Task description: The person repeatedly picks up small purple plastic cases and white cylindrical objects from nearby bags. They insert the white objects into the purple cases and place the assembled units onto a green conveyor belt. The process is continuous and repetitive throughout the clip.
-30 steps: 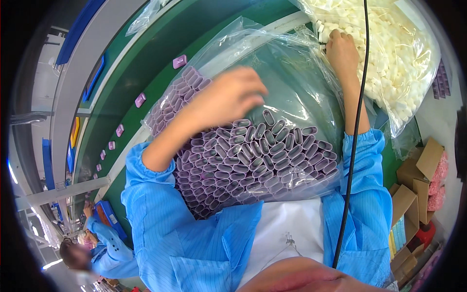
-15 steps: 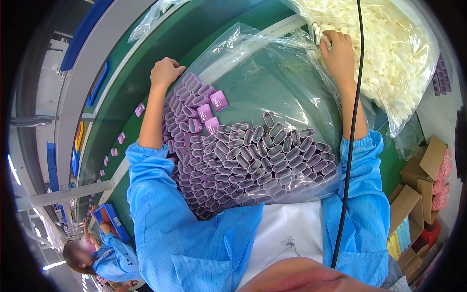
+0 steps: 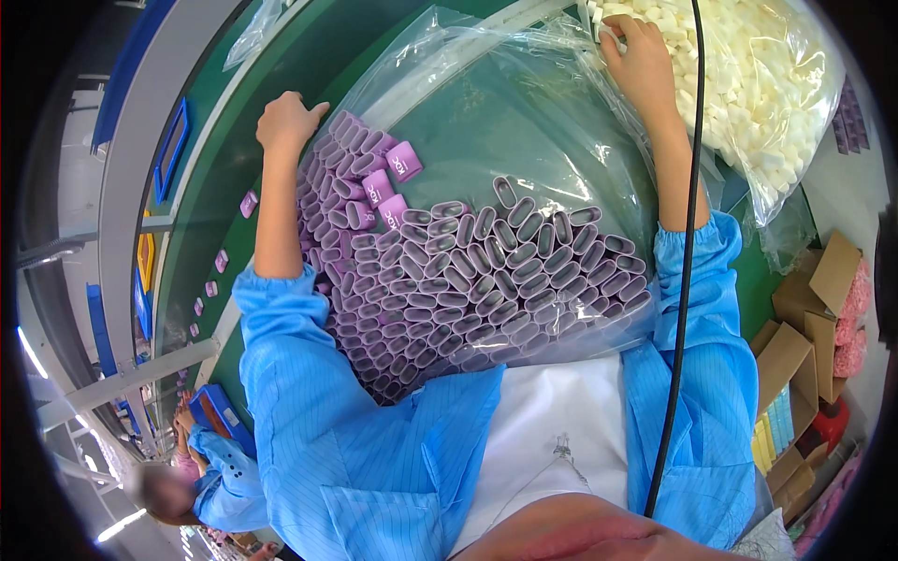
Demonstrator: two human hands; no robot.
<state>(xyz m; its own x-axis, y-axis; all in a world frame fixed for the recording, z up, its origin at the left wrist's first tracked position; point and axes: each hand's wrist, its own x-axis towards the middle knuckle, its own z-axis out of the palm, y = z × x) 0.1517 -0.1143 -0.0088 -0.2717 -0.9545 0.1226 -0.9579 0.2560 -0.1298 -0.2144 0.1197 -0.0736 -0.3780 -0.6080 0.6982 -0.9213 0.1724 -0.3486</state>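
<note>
Several purple cases (image 3: 403,168) with white lettering (image 3: 379,189) on their broad faces

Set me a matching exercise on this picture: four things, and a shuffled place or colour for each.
Things:
1. left hand
2. right hand
3. cable
4. massed open cases

Places and colours:
A. purple
B. beside the bagged pale pieces
C. over the green surface, upper left
D. black

Pairs: 1-C, 2-B, 3-D, 4-A
</note>
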